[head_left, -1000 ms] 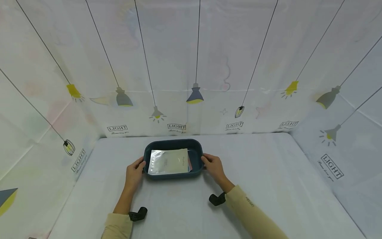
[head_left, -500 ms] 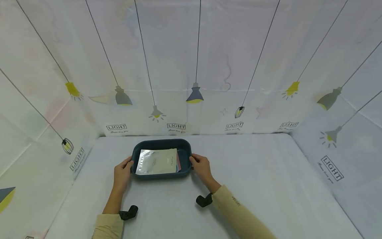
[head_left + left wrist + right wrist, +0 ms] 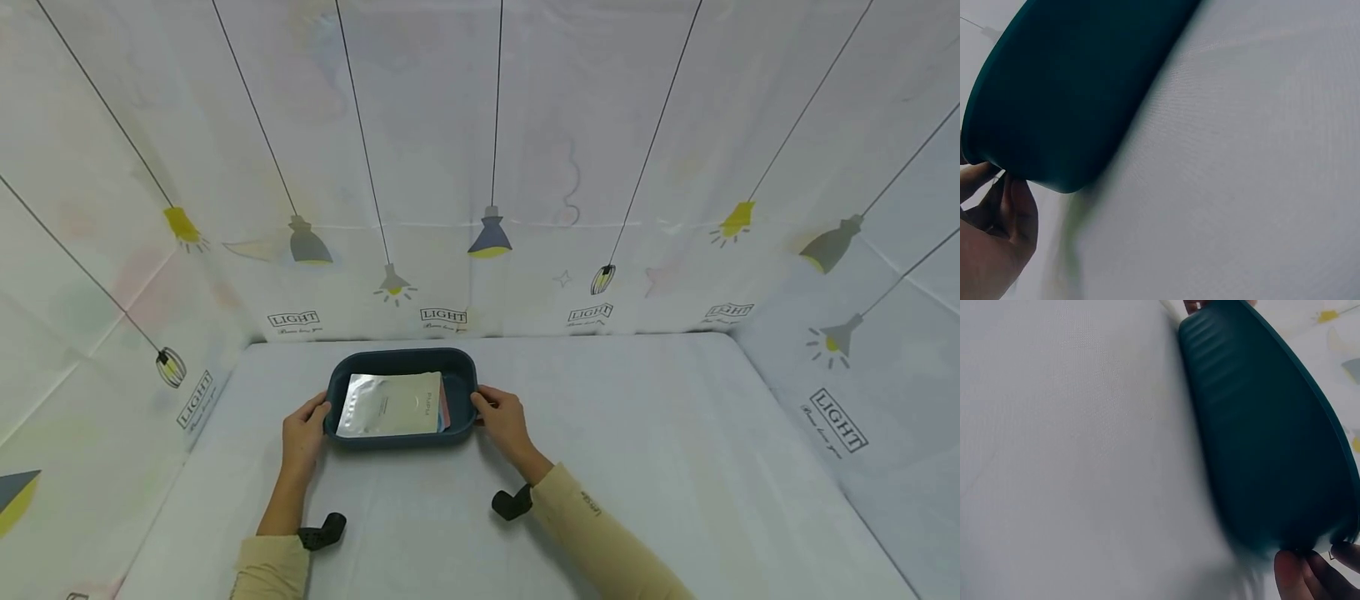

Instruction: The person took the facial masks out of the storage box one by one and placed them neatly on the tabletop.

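Packets (image 3: 388, 406), the lower mostly hidden beneath the top one, lie in a teal tray (image 3: 405, 442) near the far edge of the bench (image 3: 637, 450), ends pinched by left grip (image 3: 302, 433) and right grip (image 3: 507, 421), both cropped in wrist views, forearms (image 3: 282, 504) converging.

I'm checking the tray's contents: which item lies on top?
The silver-and-cream packet in the teal tray; only a pink-and-blue edge shows from beneath it.
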Action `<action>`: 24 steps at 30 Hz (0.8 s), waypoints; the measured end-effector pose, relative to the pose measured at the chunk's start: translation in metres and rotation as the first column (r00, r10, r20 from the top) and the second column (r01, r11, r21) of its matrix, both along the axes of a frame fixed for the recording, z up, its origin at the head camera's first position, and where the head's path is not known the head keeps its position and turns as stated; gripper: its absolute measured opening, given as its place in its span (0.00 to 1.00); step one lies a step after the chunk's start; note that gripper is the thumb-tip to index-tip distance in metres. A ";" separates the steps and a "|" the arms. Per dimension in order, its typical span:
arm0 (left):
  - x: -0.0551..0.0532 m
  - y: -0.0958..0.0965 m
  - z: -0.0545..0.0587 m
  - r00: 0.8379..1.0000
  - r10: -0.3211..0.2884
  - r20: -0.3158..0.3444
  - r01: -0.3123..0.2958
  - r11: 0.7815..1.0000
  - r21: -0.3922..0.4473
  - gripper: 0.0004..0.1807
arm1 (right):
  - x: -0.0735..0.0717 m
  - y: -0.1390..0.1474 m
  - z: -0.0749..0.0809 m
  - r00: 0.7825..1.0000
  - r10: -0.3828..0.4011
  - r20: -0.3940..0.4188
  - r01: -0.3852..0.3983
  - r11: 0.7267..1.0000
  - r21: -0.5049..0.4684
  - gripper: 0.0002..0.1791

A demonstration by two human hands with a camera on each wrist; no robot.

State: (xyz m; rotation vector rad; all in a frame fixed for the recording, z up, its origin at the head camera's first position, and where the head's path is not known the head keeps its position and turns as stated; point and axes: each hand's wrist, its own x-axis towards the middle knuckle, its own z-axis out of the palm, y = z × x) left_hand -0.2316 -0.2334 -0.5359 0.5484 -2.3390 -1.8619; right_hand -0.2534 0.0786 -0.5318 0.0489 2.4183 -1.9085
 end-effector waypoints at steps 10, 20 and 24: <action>0.002 0.003 -0.003 0.993 0.084 -0.081 -0.078 0.994 0.071 0.19 | -0.008 0.012 0.004 0.995 0.080 0.057 -0.085 0.991 0.103 0.20; 0.003 0.005 -0.004 0.982 0.114 -0.149 -0.099 0.989 0.108 0.18 | -0.010 0.015 0.008 0.991 0.107 0.075 -0.117 0.982 0.147 0.19; 0.004 0.004 -0.004 0.984 0.101 -0.150 -0.088 0.992 0.095 0.19 | -0.009 0.016 0.014 0.991 0.114 0.067 -0.124 0.979 0.162 0.18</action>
